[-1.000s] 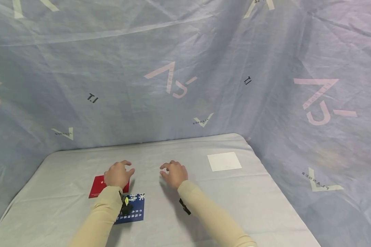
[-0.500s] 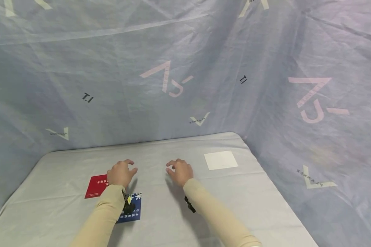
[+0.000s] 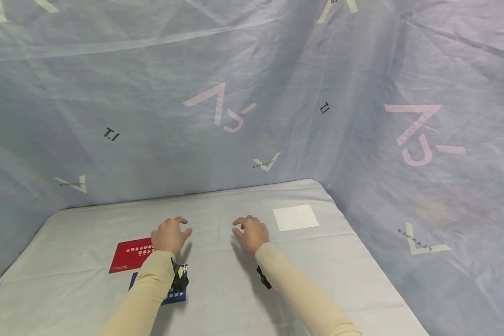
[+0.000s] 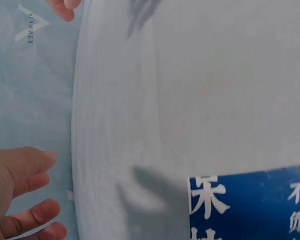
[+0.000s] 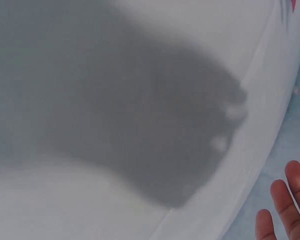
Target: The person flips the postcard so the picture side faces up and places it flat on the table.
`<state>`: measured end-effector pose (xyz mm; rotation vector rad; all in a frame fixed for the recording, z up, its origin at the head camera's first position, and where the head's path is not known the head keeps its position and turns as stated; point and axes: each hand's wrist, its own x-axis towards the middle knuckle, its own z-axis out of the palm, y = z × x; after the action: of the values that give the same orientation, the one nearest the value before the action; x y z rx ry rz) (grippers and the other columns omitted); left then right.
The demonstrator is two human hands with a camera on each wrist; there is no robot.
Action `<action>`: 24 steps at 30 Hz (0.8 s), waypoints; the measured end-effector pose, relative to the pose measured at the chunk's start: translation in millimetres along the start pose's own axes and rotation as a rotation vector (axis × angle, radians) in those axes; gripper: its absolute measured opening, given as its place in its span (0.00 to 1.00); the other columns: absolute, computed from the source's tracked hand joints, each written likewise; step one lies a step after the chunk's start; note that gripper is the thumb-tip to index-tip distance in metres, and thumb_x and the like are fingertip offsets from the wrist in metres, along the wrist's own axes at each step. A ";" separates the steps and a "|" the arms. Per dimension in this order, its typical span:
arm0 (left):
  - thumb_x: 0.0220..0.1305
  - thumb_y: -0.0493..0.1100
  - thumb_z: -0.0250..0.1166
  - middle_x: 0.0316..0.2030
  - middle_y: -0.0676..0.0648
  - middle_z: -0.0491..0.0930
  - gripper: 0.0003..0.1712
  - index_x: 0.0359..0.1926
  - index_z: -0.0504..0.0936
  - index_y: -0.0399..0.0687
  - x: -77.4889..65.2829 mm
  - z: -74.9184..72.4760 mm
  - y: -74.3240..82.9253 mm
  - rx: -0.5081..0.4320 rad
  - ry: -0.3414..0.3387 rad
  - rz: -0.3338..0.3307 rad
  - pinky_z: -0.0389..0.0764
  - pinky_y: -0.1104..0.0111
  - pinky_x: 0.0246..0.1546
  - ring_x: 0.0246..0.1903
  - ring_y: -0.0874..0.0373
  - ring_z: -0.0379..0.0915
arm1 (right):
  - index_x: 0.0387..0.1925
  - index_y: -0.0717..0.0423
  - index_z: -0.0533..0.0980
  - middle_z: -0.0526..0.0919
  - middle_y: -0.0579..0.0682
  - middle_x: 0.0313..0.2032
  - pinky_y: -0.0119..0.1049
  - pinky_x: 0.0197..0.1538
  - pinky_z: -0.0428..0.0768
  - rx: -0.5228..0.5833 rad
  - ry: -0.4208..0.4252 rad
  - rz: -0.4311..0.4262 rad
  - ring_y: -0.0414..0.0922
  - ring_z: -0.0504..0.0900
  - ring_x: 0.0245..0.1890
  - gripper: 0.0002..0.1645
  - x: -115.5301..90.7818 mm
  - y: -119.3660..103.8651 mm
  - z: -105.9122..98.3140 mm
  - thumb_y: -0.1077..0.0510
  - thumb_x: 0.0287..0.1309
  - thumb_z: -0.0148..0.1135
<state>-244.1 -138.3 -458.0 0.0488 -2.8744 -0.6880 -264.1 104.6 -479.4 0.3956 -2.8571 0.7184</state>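
Observation:
In the head view my left hand (image 3: pixel 170 236) hovers over the table, thumb and fingers bent a little apart, holding nothing. It overlaps the right end of a red card (image 3: pixel 127 255) with white print. Below it, my left forearm and wrist strap cover much of a blue card (image 3: pixel 179 296) with white characters; its corner (image 4: pixel 250 200) shows in the left wrist view. Facing the left hand across a gap, my right hand (image 3: pixel 253 234) also hovers with nothing in its loosely bent fingers. A blank white card (image 3: pixel 295 218) lies to its right.
Light grey cloth covers the table (image 3: pixel 218 289). Behind it and on the right hang blue-grey printed curtains (image 3: pixel 172 116). Both hands cast shadows on the cloth.
Both hands have moved to the right over the table, still apart. More of the red card shows, and the left forearm now crosses the middle of the blue card. The cards lie still.

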 end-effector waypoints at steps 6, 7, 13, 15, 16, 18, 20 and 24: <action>0.63 0.46 0.71 0.47 0.30 0.83 0.20 0.52 0.85 0.39 1.4 6.3 6.5 0.000 -0.002 0.020 0.75 0.41 0.45 0.43 0.34 0.81 | 0.49 0.46 0.85 0.84 0.49 0.36 0.48 0.43 0.79 -0.005 -0.006 0.024 0.48 0.83 0.38 0.13 -3.1 10.5 -6.9 0.50 0.66 0.67; 0.63 0.46 0.71 0.47 0.30 0.83 0.20 0.52 0.85 0.39 1.8 7.5 7.4 0.001 -0.003 0.020 0.75 0.41 0.45 0.43 0.34 0.81 | 0.50 0.46 0.85 0.84 0.50 0.37 0.48 0.43 0.79 0.000 -0.007 0.028 0.49 0.83 0.38 0.13 -3.6 11.4 -8.6 0.50 0.66 0.67; 0.64 0.46 0.71 0.47 0.30 0.83 0.20 0.52 0.85 0.39 2.5 11.1 15.0 -0.003 -0.013 0.025 0.75 0.41 0.46 0.44 0.34 0.81 | 0.49 0.46 0.85 0.84 0.49 0.36 0.47 0.43 0.79 -0.008 0.007 0.048 0.49 0.83 0.38 0.13 -5.4 18.9 -13.4 0.50 0.66 0.67; 0.64 0.46 0.71 0.48 0.30 0.83 0.20 0.52 0.85 0.39 2.6 12.2 17.3 -0.004 -0.014 0.029 0.75 0.40 0.46 0.44 0.34 0.81 | 0.49 0.47 0.86 0.84 0.49 0.36 0.46 0.42 0.79 -0.011 0.018 0.049 0.49 0.82 0.37 0.13 -5.9 21.7 -14.3 0.50 0.65 0.68; 0.64 0.46 0.71 0.48 0.30 0.83 0.20 0.52 0.85 0.39 2.6 12.7 18.5 -0.004 -0.014 0.031 0.74 0.40 0.46 0.44 0.34 0.81 | 0.49 0.47 0.86 0.84 0.49 0.36 0.46 0.41 0.78 -0.015 0.023 0.050 0.48 0.82 0.36 0.13 -6.2 22.5 -15.5 0.50 0.65 0.68; 0.64 0.45 0.71 0.48 0.30 0.83 0.20 0.52 0.85 0.39 2.6 13.7 20.7 -0.005 -0.013 0.035 0.74 0.40 0.47 0.44 0.34 0.81 | 0.48 0.47 0.86 0.84 0.49 0.35 0.45 0.40 0.78 -0.020 0.034 0.045 0.48 0.82 0.35 0.13 -6.1 24.1 -17.5 0.50 0.65 0.68; 0.64 0.45 0.71 0.48 0.30 0.83 0.20 0.52 0.85 0.39 2.3 14.4 23.4 -0.007 -0.012 0.038 0.74 0.40 0.47 0.45 0.34 0.80 | 0.48 0.47 0.86 0.84 0.49 0.35 0.45 0.40 0.79 -0.018 0.043 0.043 0.48 0.82 0.35 0.13 -5.7 25.5 -19.7 0.50 0.64 0.69; 0.63 0.45 0.72 0.47 0.30 0.83 0.19 0.52 0.85 0.38 1.9 15.9 29.7 -0.009 -0.008 0.050 0.74 0.40 0.46 0.44 0.34 0.81 | 0.48 0.47 0.86 0.84 0.49 0.35 0.46 0.39 0.79 -0.021 0.052 0.041 0.48 0.83 0.35 0.13 -5.6 28.5 -25.2 0.50 0.65 0.68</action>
<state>-248.6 -104.9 -458.2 -0.0277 -2.8690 -0.6936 -264.7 142.1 -471.2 0.3121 -2.8285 0.6945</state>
